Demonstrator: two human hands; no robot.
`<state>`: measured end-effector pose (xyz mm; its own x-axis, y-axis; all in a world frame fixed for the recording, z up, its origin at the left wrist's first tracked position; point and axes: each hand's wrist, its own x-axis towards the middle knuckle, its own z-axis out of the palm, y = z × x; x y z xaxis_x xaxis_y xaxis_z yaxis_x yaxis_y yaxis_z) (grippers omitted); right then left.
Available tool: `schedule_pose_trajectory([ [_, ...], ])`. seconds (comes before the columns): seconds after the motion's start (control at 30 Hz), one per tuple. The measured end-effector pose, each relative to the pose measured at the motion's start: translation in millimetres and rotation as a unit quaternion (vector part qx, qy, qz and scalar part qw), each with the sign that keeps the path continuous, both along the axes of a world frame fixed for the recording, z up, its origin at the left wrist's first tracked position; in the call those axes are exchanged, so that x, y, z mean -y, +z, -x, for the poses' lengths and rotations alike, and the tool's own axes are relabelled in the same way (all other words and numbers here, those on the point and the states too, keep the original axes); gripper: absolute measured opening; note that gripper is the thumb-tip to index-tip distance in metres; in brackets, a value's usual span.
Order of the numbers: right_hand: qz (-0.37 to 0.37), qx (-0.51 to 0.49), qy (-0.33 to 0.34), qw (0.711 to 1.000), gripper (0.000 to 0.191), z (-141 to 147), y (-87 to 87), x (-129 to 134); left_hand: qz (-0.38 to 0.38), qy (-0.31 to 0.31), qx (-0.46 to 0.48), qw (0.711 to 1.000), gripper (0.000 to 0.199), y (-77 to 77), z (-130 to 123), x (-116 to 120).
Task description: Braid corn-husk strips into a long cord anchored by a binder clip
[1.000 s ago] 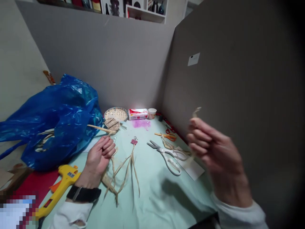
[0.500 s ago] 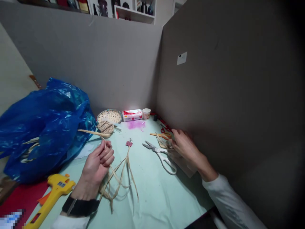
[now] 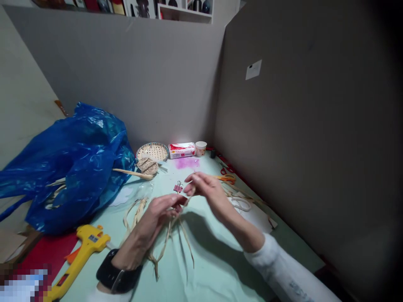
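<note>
My left hand (image 3: pixel 159 212), with a black watch on the wrist, is closed with its fingers pinched on a dry straw strand (image 3: pixel 188 200). My right hand (image 3: pixel 204 186) pinches the upper part of that strand, close to the left fingertips. Just behind them a pink binder clip (image 3: pixel 178 188) grips the top of several straw strips (image 3: pixel 163 249), which spread toward me on the cloth. More loose straw (image 3: pixel 138 214) lies left of my left hand. White-handled scissors (image 3: pixel 242 204) are partly hidden behind my right forearm.
A blue plastic bag (image 3: pixel 78 167) and a yellow glue gun (image 3: pixel 83 247) are on the left. Toward the back stand a woven basket (image 3: pixel 153 151), a twine bundle (image 3: pixel 147 166), a tissue pack (image 3: pixel 181 150) and a paper cup (image 3: pixel 200 148). Orange scissors (image 3: pixel 229 179) lie right. Grey partitions (image 3: pixel 299 126) enclose the table.
My right hand has moved left from the tools and straw on the right to meet my left hand. My left hand has shifted right, near the binder clip.
</note>
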<state>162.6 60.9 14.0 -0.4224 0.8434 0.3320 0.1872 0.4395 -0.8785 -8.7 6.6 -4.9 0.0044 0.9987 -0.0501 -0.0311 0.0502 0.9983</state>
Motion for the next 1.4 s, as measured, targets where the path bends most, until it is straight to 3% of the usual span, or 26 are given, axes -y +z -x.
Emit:
schedule_pose_trajectory([
  [0.1, 0.004, 0.062, -0.034, 0.997, 0.039, -39, 4.6, -25, -0.018, 0.059, -0.158, 0.985, 0.018, -4.6, 19, -10],
  [0.2, -0.014, 0.169, -0.060, 0.984, 0.030, -66, -1.4, -41, -0.020, 0.053, -0.286, 0.957, 0.017, -16.9, 23, -15],
  [0.3, -0.049, 0.275, -0.092, 0.956, 0.013, -76, -9.3, -38, -0.022, 0.052, -0.378, 0.924, 0.011, -30.1, 14, -15],
  [0.43, -0.086, 0.372, -0.104, 0.919, 0.031, -67, 0.4, -18, -0.015, 0.043, -0.440, 0.897, 0.009, -39.1, 5, -15],
  [0.53, -0.088, 0.401, -0.061, 0.910, 0.021, -43, 10.6, -4, -0.010, 0.029, -0.455, 0.890, 0.005, -40.2, 5, -16],
  [0.6, -0.076, 0.405, -0.024, 0.911, 0.016, -21, 8.6, 2, -0.008, 0.025, -0.455, 0.890, 0.007, -40.3, 7, -18],
  [0.73, -0.031, 0.374, 0.015, 0.927, 0.012, 14, -14.2, 6, -0.009, 0.026, -0.438, 0.899, 0.013, -40.3, 11, -21],
  [0.9, 0.072, 0.245, 0.065, 0.965, 0.015, 22, -44.8, -4, -0.008, 0.023, -0.374, 0.927, 0.014, -37.2, 8, -17],
  [1.1, 0.236, 0.086, 0.129, 0.959, 0.018, 28, -73.9, -20, 0.006, 0.004, -0.321, 0.947, 0.019, -36.5, -1, -12],
  [1.23, 0.285, 0.031, 0.126, 0.950, 0.015, 29, -77.0, -24, 0.023, 0.003, -0.321, 0.947, 0.023, -40.6, 4, -15],
  [1.4, 0.282, 0.024, 0.097, 0.954, 0.011, 26, -71.6, -29, 0.038, -0.011, -0.328, 0.944, 0.020, -43.0, 6, -16],
])
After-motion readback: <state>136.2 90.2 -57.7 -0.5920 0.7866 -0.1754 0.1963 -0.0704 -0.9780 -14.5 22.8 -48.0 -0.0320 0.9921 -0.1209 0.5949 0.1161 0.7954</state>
